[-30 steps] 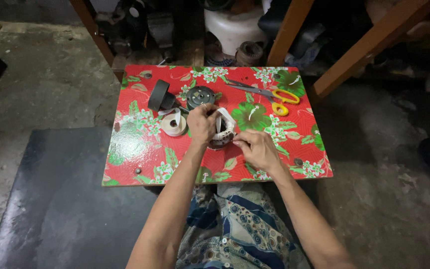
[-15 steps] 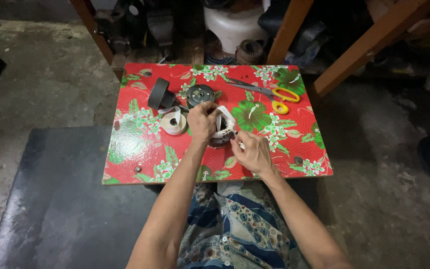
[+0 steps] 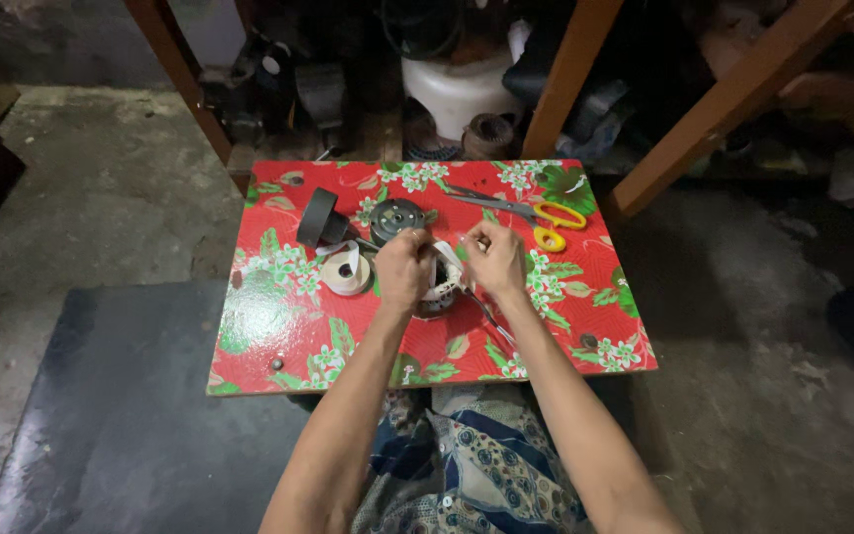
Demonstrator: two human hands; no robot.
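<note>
My left hand (image 3: 402,269) grips a round part wrapped in white tape (image 3: 441,280) over the middle of a red board with a flower print (image 3: 279,326). My right hand (image 3: 494,257) is beside it on the right, its fingers pinched at the top of the wrapped part, with a thin strand running down from there toward the board's front. Most of the part is hidden between the two hands.
A white tape roll (image 3: 346,272), a black tape roll (image 3: 318,218) and a dark round metal part (image 3: 395,217) lie left of and behind my hands. Yellow-handled scissors (image 3: 536,213) lie at the back right. Wooden legs (image 3: 565,79) and clutter stand behind the board.
My right hand has moved from the board's front right up and left to the wrapped part, next to my left hand. The left hand has stayed in place.
</note>
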